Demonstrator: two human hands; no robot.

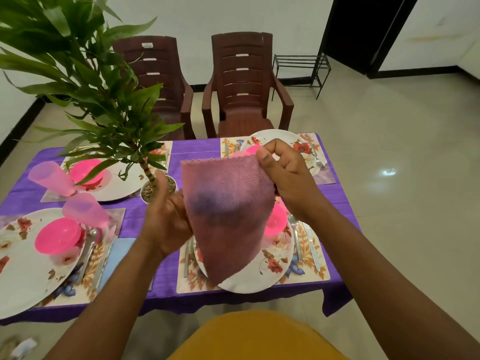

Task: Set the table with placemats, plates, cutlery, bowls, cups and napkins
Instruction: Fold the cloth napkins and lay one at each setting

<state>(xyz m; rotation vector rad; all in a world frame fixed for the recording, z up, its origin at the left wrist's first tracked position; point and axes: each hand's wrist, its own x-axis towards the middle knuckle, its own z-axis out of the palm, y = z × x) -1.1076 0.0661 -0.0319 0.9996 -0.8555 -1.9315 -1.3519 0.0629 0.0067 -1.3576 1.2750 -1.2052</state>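
Purple-clothed table [197,149] with floral placemats [314,274], potted plant [148,189].

The right hand [283,178] is pinching a pink napkin [228,216] by its top corner, the left hand [166,216] touching its side edge, above a plate [262,276] at the tabletop's [197,149] near edge.

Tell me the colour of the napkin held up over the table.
Mauve-pink napkin, with a dark purplish patch; seen in the head view.

A bowl [57,239] sits on the near-left plate [23,276], cup [85,210] behind.
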